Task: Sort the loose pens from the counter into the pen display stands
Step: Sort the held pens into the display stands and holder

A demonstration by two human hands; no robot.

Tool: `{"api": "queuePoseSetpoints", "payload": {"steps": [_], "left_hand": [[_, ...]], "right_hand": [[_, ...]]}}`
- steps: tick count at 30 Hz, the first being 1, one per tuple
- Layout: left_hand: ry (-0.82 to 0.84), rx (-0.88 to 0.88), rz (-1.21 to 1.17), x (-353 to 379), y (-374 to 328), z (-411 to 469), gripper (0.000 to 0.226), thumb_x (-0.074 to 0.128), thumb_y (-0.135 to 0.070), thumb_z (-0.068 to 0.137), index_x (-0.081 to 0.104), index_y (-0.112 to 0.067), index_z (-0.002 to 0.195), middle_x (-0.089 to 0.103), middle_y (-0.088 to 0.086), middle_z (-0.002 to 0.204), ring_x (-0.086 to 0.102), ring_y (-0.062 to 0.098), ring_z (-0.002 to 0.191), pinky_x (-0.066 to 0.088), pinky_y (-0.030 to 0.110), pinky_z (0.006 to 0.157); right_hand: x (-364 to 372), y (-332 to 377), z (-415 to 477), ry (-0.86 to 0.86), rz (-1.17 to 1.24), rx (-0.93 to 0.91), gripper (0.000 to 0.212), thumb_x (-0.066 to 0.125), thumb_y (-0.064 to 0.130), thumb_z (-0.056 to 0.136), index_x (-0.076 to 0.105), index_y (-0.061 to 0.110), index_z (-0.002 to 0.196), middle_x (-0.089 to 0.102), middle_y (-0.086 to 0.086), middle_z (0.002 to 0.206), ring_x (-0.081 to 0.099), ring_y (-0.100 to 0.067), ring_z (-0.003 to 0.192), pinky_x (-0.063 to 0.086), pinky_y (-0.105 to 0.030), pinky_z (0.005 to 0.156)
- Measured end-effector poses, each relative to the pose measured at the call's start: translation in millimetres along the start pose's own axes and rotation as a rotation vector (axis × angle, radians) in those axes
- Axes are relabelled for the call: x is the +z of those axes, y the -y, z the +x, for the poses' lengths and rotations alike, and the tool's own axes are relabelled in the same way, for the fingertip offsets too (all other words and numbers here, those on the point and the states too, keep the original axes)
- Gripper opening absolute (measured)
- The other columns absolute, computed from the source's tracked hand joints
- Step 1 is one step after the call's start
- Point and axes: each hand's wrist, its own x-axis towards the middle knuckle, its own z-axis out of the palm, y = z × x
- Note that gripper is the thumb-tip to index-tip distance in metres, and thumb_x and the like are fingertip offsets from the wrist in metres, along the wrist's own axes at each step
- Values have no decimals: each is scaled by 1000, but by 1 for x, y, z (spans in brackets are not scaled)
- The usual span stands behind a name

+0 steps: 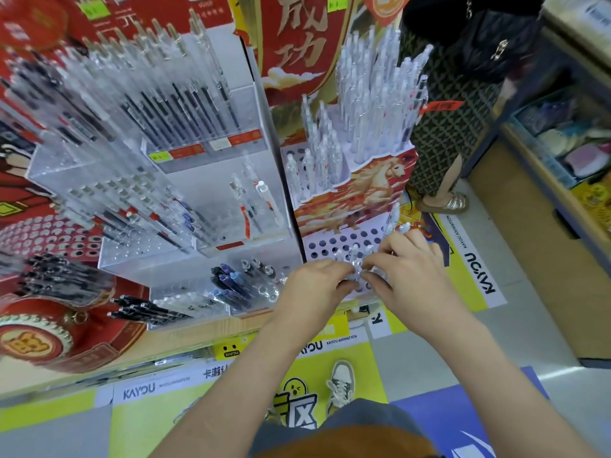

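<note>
The left hand (317,287) and right hand (411,269) meet fingertip to fingertip, each pinching slim clear-plastic pens (354,259) over the round holes of the horse-printed cardboard stand (330,246). A tiered acrylic rack (228,206) stands left of them.

The left hand (316,287) and right hand (411,267) pinch clear pens (355,263) over the horse-printed stand's holed front tier (327,242).

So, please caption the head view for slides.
Left hand and right hand pinch clear pens over the holed horse-printed stand.
</note>
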Motion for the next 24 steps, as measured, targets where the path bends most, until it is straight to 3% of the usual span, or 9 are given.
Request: {"api": "queuePoseSetpoints", "payload": {"steps": [4,6,9,12,15,18,21,24], "left_hand": [[65,-66,-84,-5,0,0,32,70,-29,84,68,-14,112,70,4,103,64,22,92,48,33,77],[37,-98,-141,-11,4,-8,39,70,-26,85,63,-16,123,69,3,108,63,21,93,48,32,82],[-96,-92,-127,-28,13,-26,26,71,-25,82,70,-17,107,72,-1,91,64,15,78,48,25,72],[-237,-101,-166,-54,25,-52,12,66,-25,83,73,-17,90,71,-6,84,58,6,77,45,17,71],[-372,-152,-188,-90,43,-91,19,61,-29,86,74,-17,93,73,-8,87,60,3,82,38,3,76],[-471,-281,-236,-126,72,-139,23,60,-33,87,74,-20,99,72,-13,89,62,-3,79,45,6,72],[-578,-396,-268,-163,106,-195,19,61,-30,87,74,-23,99,69,-22,89,63,-5,79,48,12,70],[-624,-511,-299,-197,141,-255,15,63,-19,89,71,-28,98,68,-24,87,62,-3,77,44,8,66]], "right_hand": [[-7,5,3,42,32,30,28,84,33,72,74,24,96,56,1,86,55,-28,86,34,-38,69],[-14,11,7,47,95,38,28,79,32,79,72,22,104,57,0,91,57,-27,88,40,-39,72],[-27,31,16,30,244,27,20,68,24,89,70,18,108,57,3,94,57,-17,79,47,-35,69],[-33,63,29,19,344,-24,12,67,14,90,71,16,101,62,7,90,53,-5,75,42,-20,69],[-30,109,41,48,465,-67,14,63,20,89,73,17,97,67,12,89,57,-3,76,44,-15,72],[-21,164,51,93,588,-100,10,65,17,89,74,22,92,62,30,74,57,8,73,40,-8,67],[-6,226,55,146,667,-124,24,67,9,89,68,33,84,64,25,67,59,3,70,40,-8,62],[11,296,54,232,744,-166,32,66,14,91,64,43,78,65,21,70,60,-4,69,47,-21,66]]}}
